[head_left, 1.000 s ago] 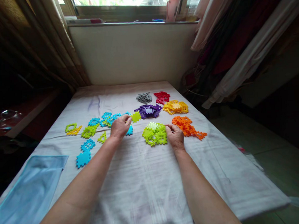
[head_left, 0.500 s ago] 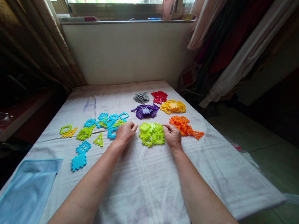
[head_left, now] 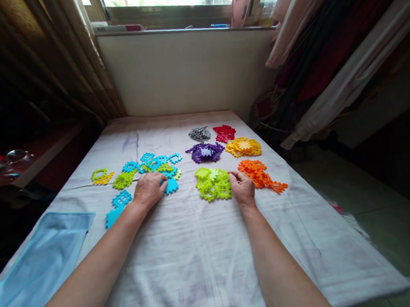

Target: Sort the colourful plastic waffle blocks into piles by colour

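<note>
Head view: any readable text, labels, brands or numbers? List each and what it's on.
None readable.
Faint purple mark on the white sheet: too smeared to read as letters.
Pink cup on the window sill: no print legible.
Plastic pieces by the left hand and right hand: no markings visible.

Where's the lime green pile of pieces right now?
In the head view the lime green pile lies mid-table on the white cloth, touching the right hand, with the orange pile just to its right.

Head view, forward-down over bed (head_left: 205, 264)
</note>
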A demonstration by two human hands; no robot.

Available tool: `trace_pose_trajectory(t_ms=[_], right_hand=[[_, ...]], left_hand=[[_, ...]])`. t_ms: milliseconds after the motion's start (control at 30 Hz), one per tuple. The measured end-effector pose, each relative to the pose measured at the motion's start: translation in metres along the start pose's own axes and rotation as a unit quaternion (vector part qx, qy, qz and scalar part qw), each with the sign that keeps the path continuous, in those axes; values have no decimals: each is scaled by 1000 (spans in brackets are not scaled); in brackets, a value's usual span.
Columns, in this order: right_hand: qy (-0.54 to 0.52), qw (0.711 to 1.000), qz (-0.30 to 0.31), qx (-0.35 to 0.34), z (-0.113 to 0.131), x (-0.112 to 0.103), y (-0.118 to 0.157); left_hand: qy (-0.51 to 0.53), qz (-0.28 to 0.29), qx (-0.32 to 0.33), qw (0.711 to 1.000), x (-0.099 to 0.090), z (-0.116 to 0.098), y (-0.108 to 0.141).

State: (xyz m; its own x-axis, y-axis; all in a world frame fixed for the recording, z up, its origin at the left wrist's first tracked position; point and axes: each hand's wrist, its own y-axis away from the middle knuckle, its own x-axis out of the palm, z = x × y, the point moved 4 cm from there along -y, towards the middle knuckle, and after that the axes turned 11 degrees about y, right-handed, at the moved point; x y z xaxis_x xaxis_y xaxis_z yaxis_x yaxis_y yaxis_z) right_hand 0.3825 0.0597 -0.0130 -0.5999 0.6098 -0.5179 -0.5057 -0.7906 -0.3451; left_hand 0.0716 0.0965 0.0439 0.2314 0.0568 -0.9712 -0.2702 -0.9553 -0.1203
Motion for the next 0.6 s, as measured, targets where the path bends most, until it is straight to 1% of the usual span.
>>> trace_pose_trajectory(t_ms=[100, 167, 233, 300, 367, 467, 533, 600], right_hand=[[1, 1000, 2, 2, 0, 0, 0], [2, 1000, 2, -1, 0, 0, 0], [3, 1000, 1, -4, 0, 0, 0], [4, 1000, 0, -4, 0, 0, 0], [4, 1000, -1, -1, -1, 0, 0], [1, 1000, -6, 2, 0, 0, 0], [2, 1000, -8, -1, 0, 0, 0], [5, 1000, -7, -4, 0, 0, 0]], left_hand=[[-52, 36, -14, 998, -7, 1, 1], [-63, 39, -25, 997, -10, -4, -5], [-52, 19, -7, 998, -10, -13, -14], [-45, 1, 39, 998, -6, -24, -23], [-52, -2, 73, 996, 1, -29, -28], [-54, -19, 82, 995, 5, -26, -27], [-50, -35, 90, 994, 3, -22, -21], [-54, -38, 101, 993, 0, -19, -15]])
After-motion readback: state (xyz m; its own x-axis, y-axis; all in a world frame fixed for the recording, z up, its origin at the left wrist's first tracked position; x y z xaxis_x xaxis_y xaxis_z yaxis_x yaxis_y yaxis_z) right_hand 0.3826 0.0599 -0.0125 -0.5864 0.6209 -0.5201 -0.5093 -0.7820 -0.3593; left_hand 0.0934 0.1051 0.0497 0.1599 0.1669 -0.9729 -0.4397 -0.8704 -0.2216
